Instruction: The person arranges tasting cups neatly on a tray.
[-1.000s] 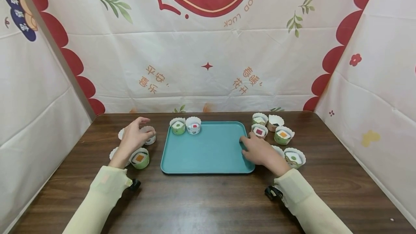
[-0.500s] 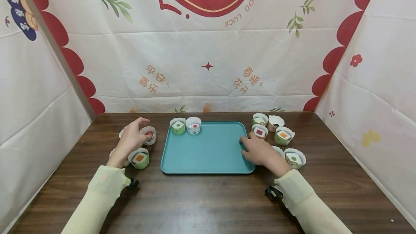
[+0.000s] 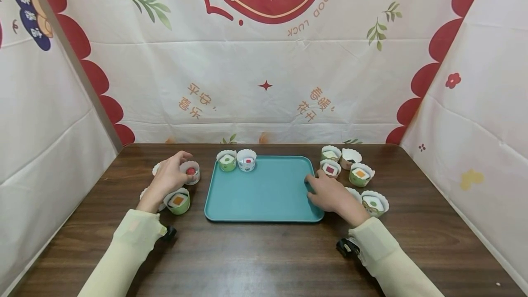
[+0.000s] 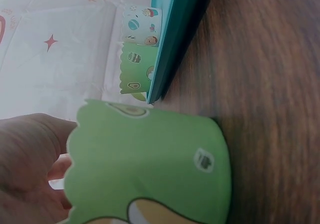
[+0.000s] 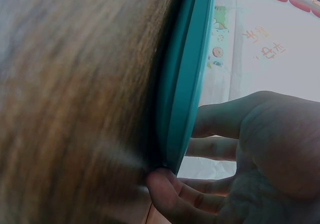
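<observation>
My left hand (image 3: 168, 175) is at a white paper cup (image 3: 195, 178) with a red piece inside, its thumb across the front and forefinger behind the rim. A green paper cup (image 3: 179, 207) with a sushi roll piece stands just nearer; in the left wrist view the green cup (image 4: 150, 159) hides most of the fingers. My right hand (image 3: 327, 191) grips the right rim of a teal tray (image 3: 264, 187), digits either side of it in the right wrist view. Two filled paper cups, one green (image 3: 227, 162) and one white (image 3: 246, 161), stand at the tray's back left.
More paper cups with sushi pieces, such as one with an orange centre (image 3: 360, 175) and one with a green centre (image 3: 374, 204), cluster right of the tray. Others sit partly hidden under the left hand. A printed cloth backdrop (image 3: 264, 58) closes off the wooden table (image 3: 255, 260).
The left thumb has shifted, baring the red piece inside the white cup. The right hand, tray and other cups stay put; the head view drifts slightly.
</observation>
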{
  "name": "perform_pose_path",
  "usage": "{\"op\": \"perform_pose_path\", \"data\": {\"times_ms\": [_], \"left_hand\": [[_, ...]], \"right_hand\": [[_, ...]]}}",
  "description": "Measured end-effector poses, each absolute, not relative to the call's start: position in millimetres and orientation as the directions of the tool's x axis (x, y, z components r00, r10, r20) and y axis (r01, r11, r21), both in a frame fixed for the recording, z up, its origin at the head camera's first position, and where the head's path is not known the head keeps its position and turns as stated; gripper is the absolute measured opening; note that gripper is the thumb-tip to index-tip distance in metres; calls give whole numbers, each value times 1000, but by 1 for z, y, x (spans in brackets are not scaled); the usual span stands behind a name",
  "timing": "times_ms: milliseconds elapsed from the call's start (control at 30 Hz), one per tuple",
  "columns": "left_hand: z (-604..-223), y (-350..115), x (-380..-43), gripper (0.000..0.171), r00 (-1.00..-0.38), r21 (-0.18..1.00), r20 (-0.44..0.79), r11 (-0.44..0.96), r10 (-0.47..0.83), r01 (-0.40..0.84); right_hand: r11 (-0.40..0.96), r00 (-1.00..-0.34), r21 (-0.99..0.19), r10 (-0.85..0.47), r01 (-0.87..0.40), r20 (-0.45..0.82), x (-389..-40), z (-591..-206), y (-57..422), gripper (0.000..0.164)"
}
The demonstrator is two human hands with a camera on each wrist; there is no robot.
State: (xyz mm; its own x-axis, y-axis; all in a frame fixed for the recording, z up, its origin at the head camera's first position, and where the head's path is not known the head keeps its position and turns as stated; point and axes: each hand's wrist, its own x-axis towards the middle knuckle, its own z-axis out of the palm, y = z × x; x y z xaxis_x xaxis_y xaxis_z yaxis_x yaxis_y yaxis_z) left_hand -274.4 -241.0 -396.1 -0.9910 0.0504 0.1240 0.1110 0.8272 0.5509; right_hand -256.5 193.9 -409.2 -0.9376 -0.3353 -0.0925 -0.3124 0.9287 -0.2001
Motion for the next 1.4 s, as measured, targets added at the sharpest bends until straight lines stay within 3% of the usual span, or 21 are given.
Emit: {"op": "perform_pose_path", "data": {"times_ms": [1400], "left_hand": [[-404,-235,-275,58,-990,484,120,867,71,121]], "right_hand": [[927,-935,-187,-345,-325,-88,-256,-411,195,46]]}}
